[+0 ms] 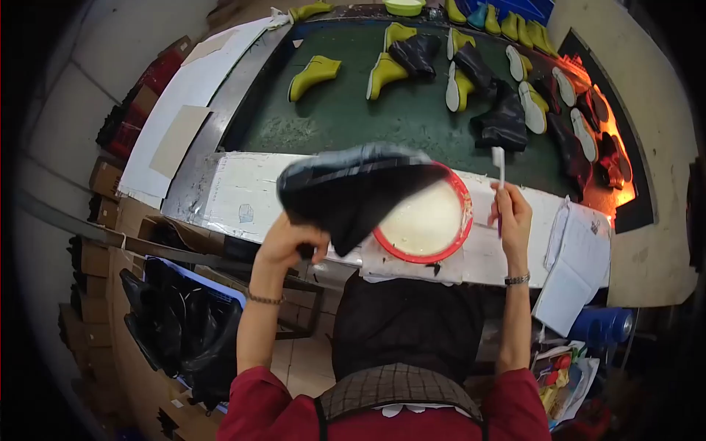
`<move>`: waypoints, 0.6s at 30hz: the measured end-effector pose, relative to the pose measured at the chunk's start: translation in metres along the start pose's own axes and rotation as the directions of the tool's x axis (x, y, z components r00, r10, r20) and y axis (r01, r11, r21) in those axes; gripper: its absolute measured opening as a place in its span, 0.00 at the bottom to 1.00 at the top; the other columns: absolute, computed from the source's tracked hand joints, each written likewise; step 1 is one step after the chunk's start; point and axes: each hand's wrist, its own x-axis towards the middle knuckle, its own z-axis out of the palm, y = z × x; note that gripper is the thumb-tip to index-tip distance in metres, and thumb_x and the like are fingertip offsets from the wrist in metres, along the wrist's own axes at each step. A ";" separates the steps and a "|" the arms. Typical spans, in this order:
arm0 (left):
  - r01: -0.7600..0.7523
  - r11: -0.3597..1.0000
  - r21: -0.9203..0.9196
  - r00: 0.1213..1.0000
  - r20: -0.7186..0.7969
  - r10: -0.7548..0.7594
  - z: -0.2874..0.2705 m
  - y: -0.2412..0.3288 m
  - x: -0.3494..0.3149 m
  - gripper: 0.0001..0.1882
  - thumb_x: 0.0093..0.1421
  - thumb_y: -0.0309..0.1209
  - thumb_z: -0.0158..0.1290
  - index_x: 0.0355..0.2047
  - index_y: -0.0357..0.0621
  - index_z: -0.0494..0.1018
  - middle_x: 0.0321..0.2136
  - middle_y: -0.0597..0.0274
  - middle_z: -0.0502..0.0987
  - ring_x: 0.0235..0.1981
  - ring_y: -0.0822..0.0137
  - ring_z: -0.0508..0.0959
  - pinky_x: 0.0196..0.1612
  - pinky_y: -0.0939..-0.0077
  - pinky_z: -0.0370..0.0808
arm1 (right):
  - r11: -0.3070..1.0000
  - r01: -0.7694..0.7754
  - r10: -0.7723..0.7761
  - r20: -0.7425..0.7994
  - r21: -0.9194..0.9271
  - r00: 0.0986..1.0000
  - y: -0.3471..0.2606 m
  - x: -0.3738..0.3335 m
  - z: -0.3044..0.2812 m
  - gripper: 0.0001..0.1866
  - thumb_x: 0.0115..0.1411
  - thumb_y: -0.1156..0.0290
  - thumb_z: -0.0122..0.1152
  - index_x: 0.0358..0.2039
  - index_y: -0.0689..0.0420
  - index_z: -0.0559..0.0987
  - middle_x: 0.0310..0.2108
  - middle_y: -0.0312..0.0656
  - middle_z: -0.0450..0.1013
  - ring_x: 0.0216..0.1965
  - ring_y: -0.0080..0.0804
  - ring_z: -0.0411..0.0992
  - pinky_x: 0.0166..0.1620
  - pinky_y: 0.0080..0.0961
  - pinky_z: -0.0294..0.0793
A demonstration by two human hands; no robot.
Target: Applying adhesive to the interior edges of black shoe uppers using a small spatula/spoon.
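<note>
Mid-piece, by the look of it! Up in the left hand [290, 241], fingers curled around one edge: a black boot [346, 195], smeared by blur, tilted above the white tabletop [239, 189] and overlapping the red-rimmed basin [468, 220] in this view. Touching the rim? Impossible to tell. Across to the right hand [512, 213]: raised, fingers clenched on a slim brush [499, 157], pale head pointing up, well apart from the boot. Between the hands, white liquid [419, 224] in the basin, plenty of it. Any coating on the boot? Too blurred for a firm call; most likely unfinished.

Farther out, on the green bed [276, 117]: yellow boots [315, 78] and slumped dark boots [504, 121], some side by side, the rightmost close to an orange glow [624, 198]. Probably already handled, that lot. Down left, a blue-rimmed crate [234, 294] heaped with black pieces [184, 323]: possibly still waiting, and lots of them.
</note>
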 end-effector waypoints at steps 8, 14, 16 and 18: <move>-0.379 0.641 0.667 0.899 0.102 0.426 0.023 -0.001 0.171 0.25 0.49 0.16 0.59 0.49 0.45 0.77 0.35 0.60 0.82 0.28 0.70 0.81 0.30 0.72 0.77 | 0.989 -0.144 0.135 -0.222 -0.026 0.966 0.060 -0.022 -0.001 0.11 0.75 0.65 0.52 0.42 0.59 0.77 0.20 0.25 0.62 0.15 0.10 0.54 0.16 0.14 0.52; -0.293 0.076 0.953 0.718 0.167 0.676 0.007 -0.096 0.262 0.23 0.46 0.24 0.65 0.46 0.49 0.80 0.58 0.38 0.69 0.64 0.34 0.62 0.63 0.48 0.68 | 0.984 -0.173 0.156 -0.278 -0.038 0.948 0.055 -0.031 0.007 0.12 0.76 0.61 0.52 0.46 0.56 0.77 0.21 0.25 0.60 0.16 0.09 0.53 0.16 0.13 0.49; -0.254 0.179 0.951 0.749 0.076 0.658 0.038 -0.094 0.237 0.24 0.47 0.25 0.65 0.48 0.49 0.79 0.60 0.34 0.66 0.66 0.31 0.59 0.63 0.47 0.69 | 0.985 -0.165 0.145 -0.297 -0.043 0.944 0.062 -0.035 -0.009 0.14 0.76 0.61 0.52 0.48 0.58 0.77 0.21 0.25 0.61 0.16 0.09 0.53 0.16 0.13 0.49; -0.453 0.264 0.852 0.696 0.152 0.702 0.033 -0.062 0.163 0.27 0.48 0.25 0.66 0.51 0.50 0.77 0.62 0.36 0.65 0.68 0.34 0.58 0.66 0.46 0.64 | 0.986 -0.167 0.154 -0.270 -0.024 0.950 0.059 -0.033 -0.009 0.14 0.76 0.61 0.52 0.49 0.58 0.77 0.21 0.25 0.61 0.16 0.09 0.52 0.16 0.12 0.49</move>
